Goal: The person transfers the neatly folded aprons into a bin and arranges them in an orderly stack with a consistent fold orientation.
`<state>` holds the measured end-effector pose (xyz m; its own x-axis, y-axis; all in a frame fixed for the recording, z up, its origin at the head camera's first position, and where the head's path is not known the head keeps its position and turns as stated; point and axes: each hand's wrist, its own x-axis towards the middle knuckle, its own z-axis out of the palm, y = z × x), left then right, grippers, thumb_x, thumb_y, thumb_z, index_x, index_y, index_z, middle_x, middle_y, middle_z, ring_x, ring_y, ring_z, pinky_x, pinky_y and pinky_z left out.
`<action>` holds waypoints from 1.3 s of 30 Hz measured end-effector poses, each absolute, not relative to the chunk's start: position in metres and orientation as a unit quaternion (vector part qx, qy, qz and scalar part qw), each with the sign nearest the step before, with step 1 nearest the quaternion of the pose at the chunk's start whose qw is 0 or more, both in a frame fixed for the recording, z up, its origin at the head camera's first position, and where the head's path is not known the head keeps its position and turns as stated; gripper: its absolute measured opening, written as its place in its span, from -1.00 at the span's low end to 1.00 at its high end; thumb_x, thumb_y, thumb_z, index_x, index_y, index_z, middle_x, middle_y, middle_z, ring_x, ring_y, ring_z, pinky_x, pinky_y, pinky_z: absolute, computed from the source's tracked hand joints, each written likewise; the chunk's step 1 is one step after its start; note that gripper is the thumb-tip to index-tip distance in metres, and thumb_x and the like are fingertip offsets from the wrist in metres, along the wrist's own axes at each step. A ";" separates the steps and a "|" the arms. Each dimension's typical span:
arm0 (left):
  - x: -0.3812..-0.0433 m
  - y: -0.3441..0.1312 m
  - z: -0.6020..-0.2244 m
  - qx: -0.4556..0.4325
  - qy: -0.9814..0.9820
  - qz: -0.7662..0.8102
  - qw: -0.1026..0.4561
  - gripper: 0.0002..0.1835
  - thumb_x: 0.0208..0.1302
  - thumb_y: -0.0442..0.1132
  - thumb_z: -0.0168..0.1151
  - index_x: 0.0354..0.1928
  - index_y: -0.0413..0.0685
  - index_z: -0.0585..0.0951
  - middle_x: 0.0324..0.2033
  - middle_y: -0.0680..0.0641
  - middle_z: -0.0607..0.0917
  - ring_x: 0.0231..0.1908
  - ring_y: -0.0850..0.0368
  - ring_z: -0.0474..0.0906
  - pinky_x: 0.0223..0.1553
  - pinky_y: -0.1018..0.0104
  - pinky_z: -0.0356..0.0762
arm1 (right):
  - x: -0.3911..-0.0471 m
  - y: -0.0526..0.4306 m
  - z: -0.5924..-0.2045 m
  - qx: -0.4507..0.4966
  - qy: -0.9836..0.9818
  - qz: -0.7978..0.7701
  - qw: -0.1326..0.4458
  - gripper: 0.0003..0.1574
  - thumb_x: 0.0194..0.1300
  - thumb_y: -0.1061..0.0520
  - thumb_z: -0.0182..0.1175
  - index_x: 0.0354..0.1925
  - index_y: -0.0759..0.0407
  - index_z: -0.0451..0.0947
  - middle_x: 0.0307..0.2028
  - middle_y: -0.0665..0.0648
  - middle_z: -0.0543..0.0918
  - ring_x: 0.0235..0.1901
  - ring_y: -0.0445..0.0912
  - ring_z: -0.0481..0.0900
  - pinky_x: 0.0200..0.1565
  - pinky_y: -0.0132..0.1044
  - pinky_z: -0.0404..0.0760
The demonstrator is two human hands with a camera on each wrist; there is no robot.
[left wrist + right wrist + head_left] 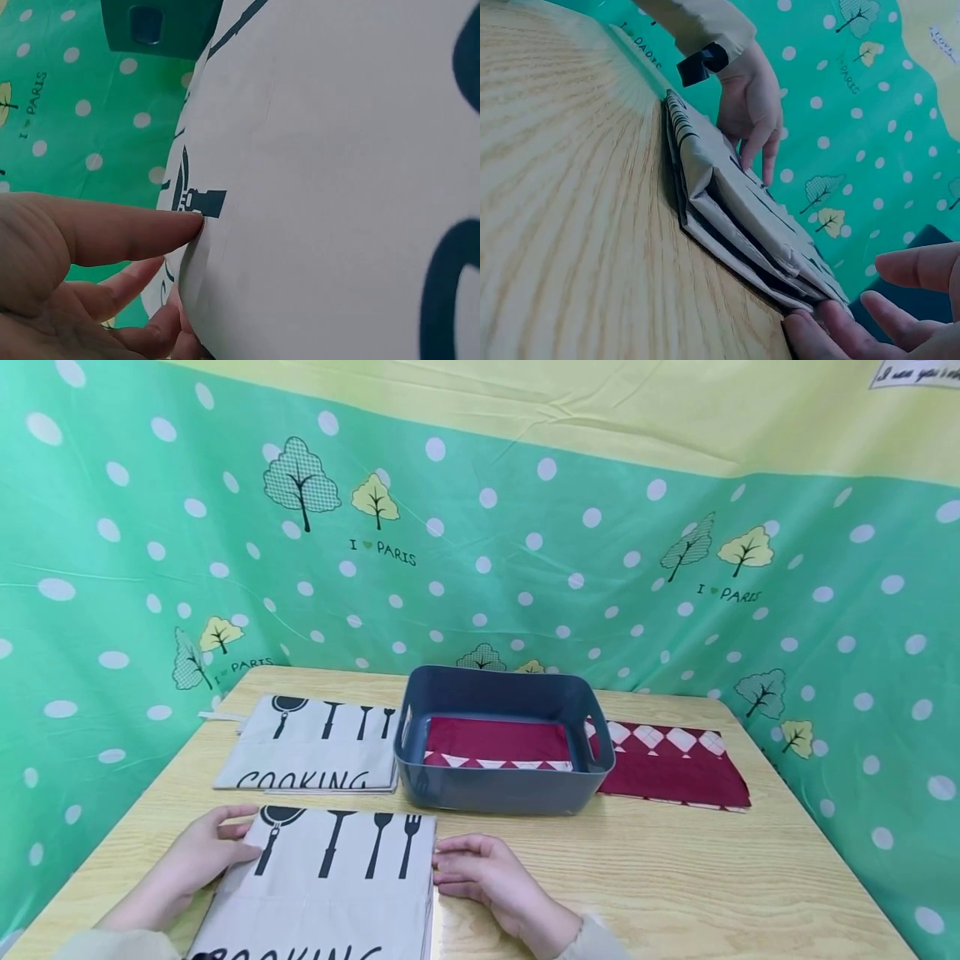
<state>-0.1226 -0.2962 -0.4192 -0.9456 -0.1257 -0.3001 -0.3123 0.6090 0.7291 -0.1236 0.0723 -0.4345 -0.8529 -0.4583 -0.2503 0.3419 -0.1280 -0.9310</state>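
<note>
A folded white apron (322,893), printed with black kitchen utensils and lettering, lies on the near part of the table. My left hand (198,852) pinches its left edge near the far corner, thumb on top and fingers beneath in the left wrist view. At the right edge, my right hand (487,877) touches the layers with extended fingertips. Several stacked folds (742,217) show from the side in the right wrist view. Farther back lies a similar folded apron (315,747) with a white strap sticking out on its left.
A dark blue-grey bin (495,789) with handle holes stands behind, holding a folded dark red cloth (498,739). Another red cloth (667,768) with white diamonds lies to its right, partly hidden by the bin. A green dotted curtain (480,568) hangs around the wooden table (660,877).
</note>
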 end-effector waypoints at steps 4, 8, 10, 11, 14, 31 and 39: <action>-0.122 -0.294 -0.416 -0.123 0.886 0.434 0.110 -0.21 0.13 -0.42 0.32 0.36 -0.49 0.18 0.21 -0.62 0.37 0.14 -0.46 0.44 0.05 -0.14 0.55 | -0.123 0.071 -0.435 -0.039 0.586 -0.764 0.267 -0.50 0.28 0.30 0.18 0.15 0.52 0.44 -0.11 0.20 0.72 -0.24 -0.13 0.72 -0.02 -0.15 0.71; -0.122 -0.293 -0.413 -0.125 0.881 0.442 0.111 -0.20 0.14 -0.42 0.30 0.38 -0.48 0.15 0.24 -0.62 0.34 0.11 -0.42 0.49 0.06 -0.13 0.56 | -0.122 0.069 -0.437 -0.028 0.570 -0.776 0.268 -0.51 0.25 0.34 0.18 0.14 0.51 0.45 -0.15 0.17 0.71 -0.27 -0.15 0.70 -0.07 -0.17 0.73; -0.123 -0.293 -0.412 -0.126 0.880 0.444 0.112 -0.20 0.15 -0.42 0.29 0.39 -0.47 0.14 0.25 -0.62 0.32 0.11 -0.42 0.49 0.05 -0.13 0.57 | -0.122 0.069 -0.437 -0.025 0.565 -0.780 0.267 -0.51 0.23 0.36 0.18 0.14 0.51 0.45 -0.14 0.17 0.69 -0.27 -0.15 0.70 -0.08 -0.17 0.73; -0.123 -0.293 -0.412 -0.126 0.880 0.443 0.112 -0.20 0.15 -0.42 0.28 0.39 -0.47 0.14 0.26 -0.62 0.32 0.11 -0.43 0.49 0.05 -0.14 0.56 | -0.122 0.069 -0.438 -0.023 0.564 -0.782 0.266 -0.50 0.22 0.37 0.18 0.14 0.51 0.45 -0.14 0.17 0.68 -0.27 -0.16 0.70 -0.09 -0.17 0.73; -0.123 -0.293 -0.413 -0.122 0.880 0.445 0.111 -0.20 0.14 -0.44 0.27 0.39 -0.47 0.13 0.27 -0.62 0.30 0.13 -0.46 0.46 0.06 -0.16 0.55 | -0.122 0.068 -0.439 -0.017 0.561 -0.785 0.262 -0.50 0.21 0.39 0.18 0.14 0.51 0.45 -0.10 0.19 0.65 -0.28 -0.15 0.70 -0.08 -0.17 0.73; -0.117 -0.298 -0.421 -0.117 0.887 0.434 0.106 -0.35 0.11 -0.42 0.34 0.21 -0.54 0.31 0.17 -0.64 0.40 0.10 -0.47 0.48 0.01 -0.08 0.58 | -0.118 0.065 -0.451 -0.042 0.591 -0.756 0.278 -0.46 0.21 0.37 0.24 0.19 0.39 0.51 -0.04 0.13 0.65 -0.22 -0.17 0.67 -0.04 -0.21 0.71; -0.117 -0.296 -0.424 -0.099 0.892 0.424 0.121 -0.46 0.17 -0.38 0.32 0.20 -0.44 0.48 0.14 -0.52 0.52 0.06 -0.22 0.55 -0.08 0.24 0.54 | -0.116 0.062 -0.453 -0.071 0.611 -0.738 0.277 -0.43 0.16 0.45 0.26 0.18 0.36 0.53 0.01 0.20 0.67 -0.18 -0.13 0.67 -0.06 -0.25 0.71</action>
